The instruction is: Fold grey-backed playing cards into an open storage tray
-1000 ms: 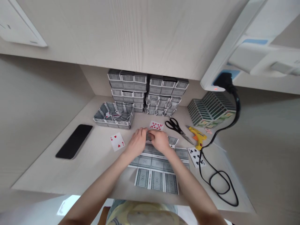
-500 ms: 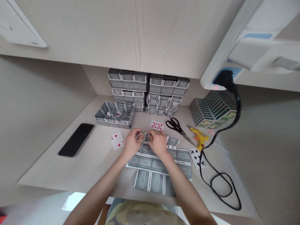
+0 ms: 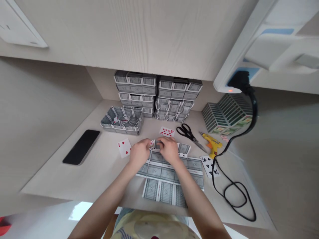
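A sheet of joined playing cards (image 3: 154, 171), grey patterned backs up, lies in front of me. My left hand (image 3: 140, 152) is closed at the sheet's far left corner, fingertips pinching a playing card (image 3: 152, 144) whose printed face partly shows. My right hand (image 3: 168, 149) is closed over the far row of cards, thumb and fingers pressed on a card just beside the left one. To its right, another card of that row (image 3: 184, 148) tilts up. My fingers hide part of the far edge. A two of hearts (image 3: 124, 148) lies left of my left hand.
Behind stand stacked card boxes (image 3: 136, 89) and an open card box (image 3: 119, 128) with loose pieces. Black scissors (image 3: 187, 132), a yellow glue gun (image 3: 211, 144) with a looping black cord (image 3: 234, 184), and loose cards lie right and behind. A phone (image 3: 81, 146) lies left.
My left hand has turned slightly, its fingers closing in lower at the card's edge, so more of the card's face shows. The right hand stays nearly in place.
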Demonstrator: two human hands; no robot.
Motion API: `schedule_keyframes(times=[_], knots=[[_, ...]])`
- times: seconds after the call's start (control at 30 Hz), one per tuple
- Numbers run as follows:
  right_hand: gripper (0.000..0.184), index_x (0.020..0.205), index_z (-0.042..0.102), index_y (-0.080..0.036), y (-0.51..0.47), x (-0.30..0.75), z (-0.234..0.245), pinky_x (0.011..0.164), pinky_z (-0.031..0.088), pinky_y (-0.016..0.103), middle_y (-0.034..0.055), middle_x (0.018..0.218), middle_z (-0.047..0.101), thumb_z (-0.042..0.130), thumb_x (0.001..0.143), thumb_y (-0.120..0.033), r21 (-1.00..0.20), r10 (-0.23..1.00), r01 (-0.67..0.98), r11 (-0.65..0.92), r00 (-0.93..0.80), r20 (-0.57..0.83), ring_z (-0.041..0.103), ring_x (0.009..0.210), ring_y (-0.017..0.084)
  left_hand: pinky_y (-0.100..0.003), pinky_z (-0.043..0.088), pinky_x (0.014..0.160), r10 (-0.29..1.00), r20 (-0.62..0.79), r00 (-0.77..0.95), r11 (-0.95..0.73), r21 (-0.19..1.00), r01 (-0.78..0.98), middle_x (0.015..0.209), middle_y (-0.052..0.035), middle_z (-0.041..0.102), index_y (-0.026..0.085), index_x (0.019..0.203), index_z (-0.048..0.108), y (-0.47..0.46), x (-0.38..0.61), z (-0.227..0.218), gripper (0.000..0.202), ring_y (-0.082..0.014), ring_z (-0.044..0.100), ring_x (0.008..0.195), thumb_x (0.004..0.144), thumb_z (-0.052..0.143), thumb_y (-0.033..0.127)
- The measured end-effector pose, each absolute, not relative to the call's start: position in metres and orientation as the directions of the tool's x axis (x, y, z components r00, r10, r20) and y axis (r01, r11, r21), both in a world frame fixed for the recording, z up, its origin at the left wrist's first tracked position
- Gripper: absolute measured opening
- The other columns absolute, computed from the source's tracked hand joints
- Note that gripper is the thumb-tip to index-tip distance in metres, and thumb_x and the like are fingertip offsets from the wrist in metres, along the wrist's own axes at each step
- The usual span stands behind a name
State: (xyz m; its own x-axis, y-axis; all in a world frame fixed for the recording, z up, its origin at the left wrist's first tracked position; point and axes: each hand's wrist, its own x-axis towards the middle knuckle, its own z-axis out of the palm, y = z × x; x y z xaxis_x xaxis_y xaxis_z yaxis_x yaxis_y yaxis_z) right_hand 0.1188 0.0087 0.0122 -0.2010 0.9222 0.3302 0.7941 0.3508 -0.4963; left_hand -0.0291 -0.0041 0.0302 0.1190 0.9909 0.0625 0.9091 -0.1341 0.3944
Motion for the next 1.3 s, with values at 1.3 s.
schedule_keyframes(times=[1.3], knots=[[0.016,0.081,0.063,-0.020,0.003,0.122,0.003,0.078,0.031,0.028,0.0010,0.082,0.067,0.048,0.081,-0.016,-0.492,0.899,0.777,0.394,-0.214,0.382,0.057,0.078,0.013,-0.028,0.043,0.069,0.939,-0.083,0.335,-0.321,0.147,0.936,0.086,-0.0102,0.065,0.015,0.094,0.055,0.002,-0.021,0.048,0.023,-0.0202,0.062,0.082,0.079,0.038,0.011]])
